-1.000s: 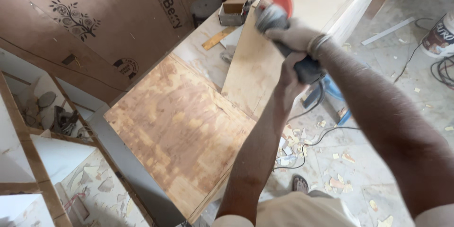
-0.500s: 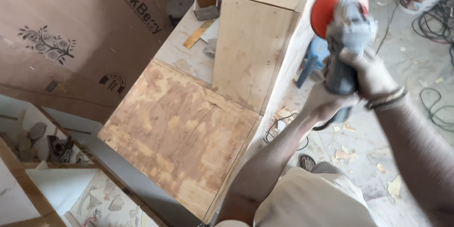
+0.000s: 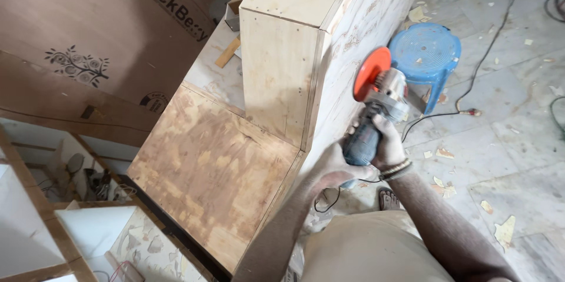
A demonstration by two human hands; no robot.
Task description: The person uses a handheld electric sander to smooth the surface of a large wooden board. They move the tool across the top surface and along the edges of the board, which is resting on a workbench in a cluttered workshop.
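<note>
Both hands grip a blue grinder [image 3: 376, 111]. The left hand [image 3: 335, 167] is closed around the rear of its body, and the right hand [image 3: 385, 141], a band at its wrist, is closed around the body just behind the head. The grinder's orange disc [image 3: 369, 73] stands on edge against the side face of a tall plywood box [image 3: 306, 52], near the box's front corner. A lower plywood panel [image 3: 212, 170] lies flat at the foot of the box. A blue stool [image 3: 426, 55] stands on the floor [image 3: 506, 141] just beyond the grinder, among wood chips and a cable [image 3: 471, 91].
</note>
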